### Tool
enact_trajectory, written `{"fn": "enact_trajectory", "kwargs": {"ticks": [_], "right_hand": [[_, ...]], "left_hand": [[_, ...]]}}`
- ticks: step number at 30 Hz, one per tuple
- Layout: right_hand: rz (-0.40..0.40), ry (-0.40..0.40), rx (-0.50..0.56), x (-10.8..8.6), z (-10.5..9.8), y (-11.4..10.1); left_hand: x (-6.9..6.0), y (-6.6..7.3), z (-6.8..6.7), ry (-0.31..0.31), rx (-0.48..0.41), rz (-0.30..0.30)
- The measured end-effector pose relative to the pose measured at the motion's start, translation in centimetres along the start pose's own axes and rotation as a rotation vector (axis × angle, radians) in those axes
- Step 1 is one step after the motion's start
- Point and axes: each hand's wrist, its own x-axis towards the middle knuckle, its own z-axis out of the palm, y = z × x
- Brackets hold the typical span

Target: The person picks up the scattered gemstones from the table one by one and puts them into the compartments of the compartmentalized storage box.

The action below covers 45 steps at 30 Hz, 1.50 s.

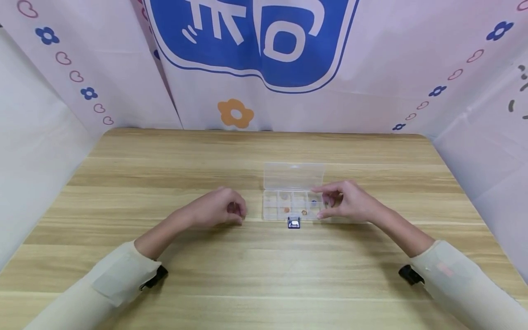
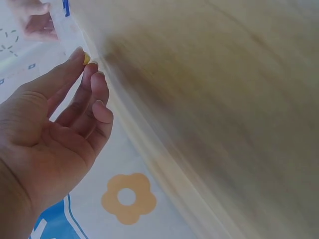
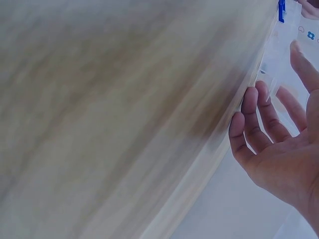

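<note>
A clear plastic compartment box [image 1: 270, 216] stands on the table with its lid [image 1: 294, 176] tipped back and a blue latch [image 1: 294, 223] at the front. Inside, in separate compartments, are small pieces: an orange one [image 1: 286, 210], a brownish one [image 1: 304, 212] and a blue one [image 1: 314, 202]. Left of the box, my left hand [image 1: 218, 208] pinches a tiny yellow piece [image 2: 86, 59] between thumb and forefinger; most of it is hidden. My right hand [image 1: 348, 201] grips the box's right end, thumb at the front corner and forefinger at the back.
The wooden table [image 1: 264, 275] reaches back to a white printed cloth [image 1: 371, 101] with a blue sign and an orange flower [image 1: 235, 113]. White cloth also hangs along both sides. A black wrist device [image 1: 154, 277] sits at each sleeve cuff.
</note>
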Motion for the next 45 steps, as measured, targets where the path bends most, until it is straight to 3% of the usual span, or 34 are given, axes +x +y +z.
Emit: {"fn": "enact_trajectory", "kwargs": {"ticks": [8, 16, 31, 38, 45], "right_hand": [[-0.004, -0.001, 0.0, 0.0, -0.1, 0.1], [0.009, -0.003, 0.005, -0.1, 0.0, 0.0], [-0.016, -0.009, 0.038, -0.1, 0.1, 0.0], [-0.001, -0.011, 0.038, 0.0, 0.0, 0.0], [-0.005, -0.009, 0.042, 0.0, 0.0, 0.0]], "left_hand": [[0.5, 0.2, 0.1, 0.034, 0.009, 0.044], [1.0, 0.7, 0.3, 0.112, 0.002, 0.079], [2.0, 1.5, 0.4, 0.216, -0.01, 0.077], [2.7, 1.9, 0.5, 0.223, 0.001, 0.067], [3.2, 2.0, 0.4, 0.223, 0.016, 0.114]]}}
